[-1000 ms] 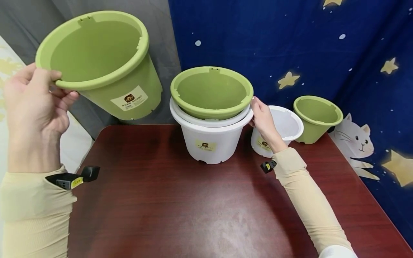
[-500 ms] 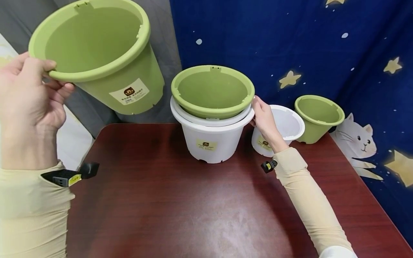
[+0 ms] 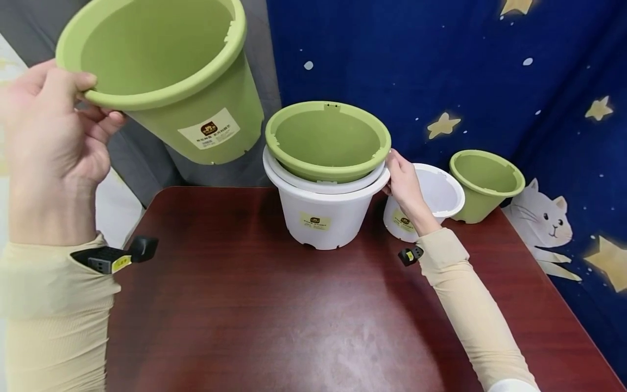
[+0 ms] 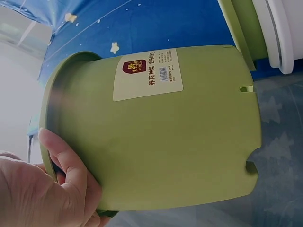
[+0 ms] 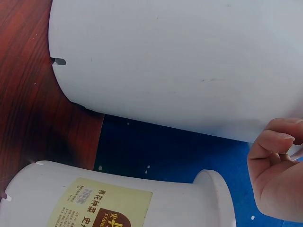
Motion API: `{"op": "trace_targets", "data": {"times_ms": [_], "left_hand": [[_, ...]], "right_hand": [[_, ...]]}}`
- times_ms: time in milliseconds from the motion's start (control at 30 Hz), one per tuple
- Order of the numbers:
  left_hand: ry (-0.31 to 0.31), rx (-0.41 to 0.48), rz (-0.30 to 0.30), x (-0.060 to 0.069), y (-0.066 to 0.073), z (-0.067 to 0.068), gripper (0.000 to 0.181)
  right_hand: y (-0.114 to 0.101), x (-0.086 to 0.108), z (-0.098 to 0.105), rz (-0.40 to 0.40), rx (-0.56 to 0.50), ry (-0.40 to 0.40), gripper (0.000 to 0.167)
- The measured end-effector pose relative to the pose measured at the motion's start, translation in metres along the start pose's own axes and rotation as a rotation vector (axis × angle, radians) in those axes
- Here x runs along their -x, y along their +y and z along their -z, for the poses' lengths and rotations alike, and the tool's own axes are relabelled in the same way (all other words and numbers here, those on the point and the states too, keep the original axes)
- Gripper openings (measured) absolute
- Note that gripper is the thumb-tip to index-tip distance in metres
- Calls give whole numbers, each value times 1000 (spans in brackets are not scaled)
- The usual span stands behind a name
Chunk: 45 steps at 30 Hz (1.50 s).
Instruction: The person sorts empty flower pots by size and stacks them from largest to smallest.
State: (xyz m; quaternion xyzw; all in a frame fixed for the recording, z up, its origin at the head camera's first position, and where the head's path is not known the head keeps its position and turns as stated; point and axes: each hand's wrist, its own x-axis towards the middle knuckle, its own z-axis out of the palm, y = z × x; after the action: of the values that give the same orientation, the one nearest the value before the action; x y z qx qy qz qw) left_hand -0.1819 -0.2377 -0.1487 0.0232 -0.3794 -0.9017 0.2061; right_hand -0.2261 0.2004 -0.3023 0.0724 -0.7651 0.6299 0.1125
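Left hand (image 3: 61, 120), at 9 o'clock in the head view: thumb over the lip and fingers beneath, grasping the raised green pot (image 3: 171, 117) at about 8 o'clock on its rim. The pot, at 10 o'clock, is held above table height, tilted, its base slanting toward 5 o'clock. So one-sided a hold probably lets the base swing; a firm pinch and a steady wrist should limit this.

Centre: stacked green pot (image 3: 328, 139), seated inside the white outer pot (image 3: 320, 204) on the table (image 3: 245, 305). Right hand (image 3: 404, 179): fingers curled on the white rim at 3 o'clock; gentle, even pressure would best prevent sliding.

Farther toward 3 o'clock: small white pot (image 3: 441, 190), partly hidden by the right wrist, then small green pot (image 3: 485, 182); the forearm should avoid nudging either.
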Motion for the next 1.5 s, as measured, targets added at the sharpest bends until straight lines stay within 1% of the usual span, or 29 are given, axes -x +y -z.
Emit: {"op": "trace_targets", "data": {"times_ms": [33, 267, 433, 533, 667, 900, 1167, 1500], "left_hand": [[-3, -2, 1, -1, 0, -1, 19], [-30, -12, 5, -7, -1, -7, 24], [-36, -19, 3, -6, -3, -16, 24], [-41, -27, -2, -3, -6, -22, 19], [-52, -17, -2, 1, -12, -30, 13], [-78, -12, 23, 6, -16, -42, 12], [-116, -20, 70, 5, -24, -51, 7], [-154, -17, 74, 4, -35, -68, 5]], "right_hand": [[0, 0, 0, -1, 0, 0, 27], [31, -15, 5, 20, 4, 17, 31], [31, -16, 4, 21, 4, 13, 30], [32, -17, 4, 24, 5, 19, 30], [33, -18, 5, 26, 9, 26, 31], [33, -17, 4, 28, 14, 16, 32], [33, -16, 4, 23, 12, 6, 36], [32, -16, 3, 23, 36, 21, 38]]}}
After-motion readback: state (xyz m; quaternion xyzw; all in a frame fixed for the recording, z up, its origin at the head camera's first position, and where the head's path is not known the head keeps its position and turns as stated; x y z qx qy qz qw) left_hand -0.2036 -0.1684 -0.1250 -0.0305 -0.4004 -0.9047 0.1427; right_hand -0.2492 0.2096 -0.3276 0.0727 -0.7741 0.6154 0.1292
